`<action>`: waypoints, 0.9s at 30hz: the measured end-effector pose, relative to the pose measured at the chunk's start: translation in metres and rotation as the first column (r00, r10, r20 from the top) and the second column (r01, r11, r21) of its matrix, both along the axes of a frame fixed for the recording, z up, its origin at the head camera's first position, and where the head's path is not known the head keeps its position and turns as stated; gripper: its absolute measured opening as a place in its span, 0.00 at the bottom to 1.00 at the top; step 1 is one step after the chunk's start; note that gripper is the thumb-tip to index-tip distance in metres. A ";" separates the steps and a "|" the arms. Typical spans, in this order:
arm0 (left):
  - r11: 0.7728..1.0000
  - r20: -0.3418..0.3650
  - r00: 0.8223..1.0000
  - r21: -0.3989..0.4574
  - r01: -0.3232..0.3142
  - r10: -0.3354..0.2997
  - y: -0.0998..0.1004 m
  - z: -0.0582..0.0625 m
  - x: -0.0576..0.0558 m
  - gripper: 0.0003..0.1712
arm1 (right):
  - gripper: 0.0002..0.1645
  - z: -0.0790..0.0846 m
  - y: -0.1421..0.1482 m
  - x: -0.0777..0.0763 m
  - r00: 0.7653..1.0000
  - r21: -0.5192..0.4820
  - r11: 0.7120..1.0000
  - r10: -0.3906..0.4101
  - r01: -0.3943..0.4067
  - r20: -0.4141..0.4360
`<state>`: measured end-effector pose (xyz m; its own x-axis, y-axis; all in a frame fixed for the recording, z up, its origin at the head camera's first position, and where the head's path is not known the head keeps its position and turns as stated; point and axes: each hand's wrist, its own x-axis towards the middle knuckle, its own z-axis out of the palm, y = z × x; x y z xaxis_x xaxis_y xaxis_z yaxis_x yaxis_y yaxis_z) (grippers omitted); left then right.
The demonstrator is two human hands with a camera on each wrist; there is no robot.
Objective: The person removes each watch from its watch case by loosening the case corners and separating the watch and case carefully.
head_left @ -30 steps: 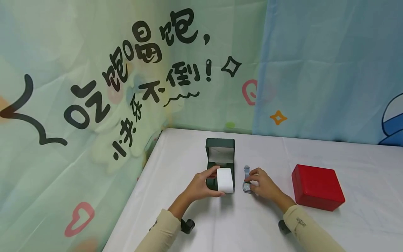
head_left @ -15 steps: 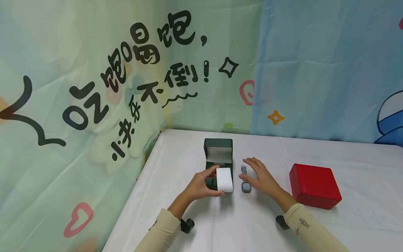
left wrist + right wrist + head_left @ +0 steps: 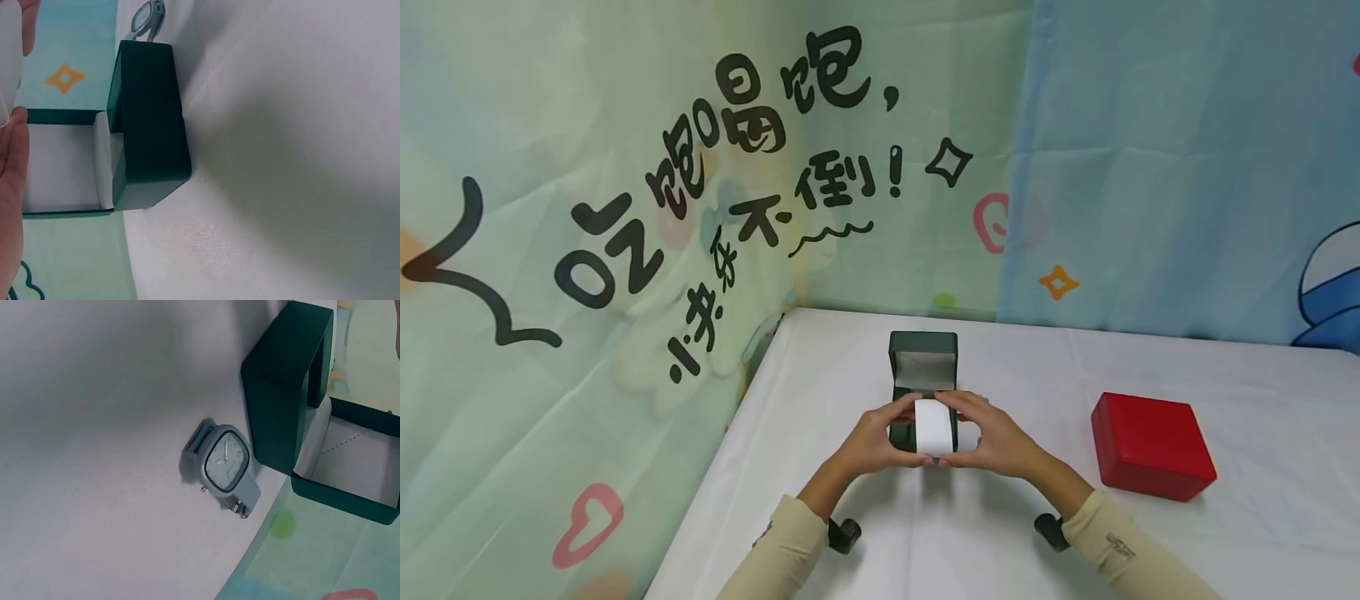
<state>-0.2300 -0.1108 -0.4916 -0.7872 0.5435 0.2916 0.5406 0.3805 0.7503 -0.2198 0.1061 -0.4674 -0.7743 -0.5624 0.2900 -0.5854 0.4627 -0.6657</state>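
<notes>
My left hand [image 3: 872,440] holds a white watch cushion [image 3: 934,429] by its top and bottom, over the front of a green watch box [image 3: 924,342]. From the other side, my right hand [image 3: 1004,439] grips the same cushion with fingers at its upper edge and thumb at its lower edge. The box stands with its lid raised, showing a pale lining in both wrist views. A light blue wristwatch [image 3: 226,461] lies on the table beside the box in the right wrist view; in the head view my right hand mostly hides it.
A closed red box [image 3: 1152,446] sits on the white-covered table [image 3: 1000,550] to the right. Printed cloth backdrops [image 3: 1150,167] rise behind the table and along its left side.
My right hand has let go of the watch, lifted off with fingers spread, then moved left to grip the cushion. The left hand has kept its hold in the same place.
</notes>
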 end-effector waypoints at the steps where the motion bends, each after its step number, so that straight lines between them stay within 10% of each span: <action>1: 1.000 0.003 1.000 0.001 0.004 -0.004 -0.001 -0.001 -0.001 0.45 | 0.47 0.000 -0.001 -0.001 1.000 -0.001 1.000 -0.003 0.003 -0.011; 27: 0.937 0.013 1.000 -0.350 -0.008 0.014 -0.006 -0.024 -0.049 0.45 | 0.45 -0.035 -0.015 -0.038 0.993 0.085 0.993 -0.086 0.079 0.085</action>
